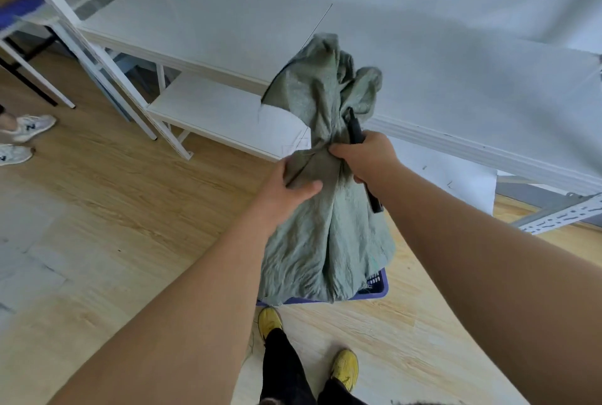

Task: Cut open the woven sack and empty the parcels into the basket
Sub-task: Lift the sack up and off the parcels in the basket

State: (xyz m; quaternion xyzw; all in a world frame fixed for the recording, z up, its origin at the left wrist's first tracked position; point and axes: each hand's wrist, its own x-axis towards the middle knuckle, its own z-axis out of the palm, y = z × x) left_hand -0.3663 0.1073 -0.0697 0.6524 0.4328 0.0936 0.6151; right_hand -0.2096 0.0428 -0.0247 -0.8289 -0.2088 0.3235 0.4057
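Observation:
A limp grey-green woven sack (325,235) hangs in the air in front of me, bunched at the middle. My left hand (286,183) grips the gathered cloth from the left. My right hand (365,155) grips the same bunch from the right and also holds a black knife-like tool (356,130) that runs through its fist. The sack's lower end hangs over a blue plastic basket (378,284) on the floor, which it mostly hides. No parcels are visible.
White metal shelving (211,29) stands just behind the sack, with a low shelf (221,111) near the floor. My feet in yellow shoes (270,323) stand on the wooden floor by the basket. Another person's white sneakers (31,127) are at the far left.

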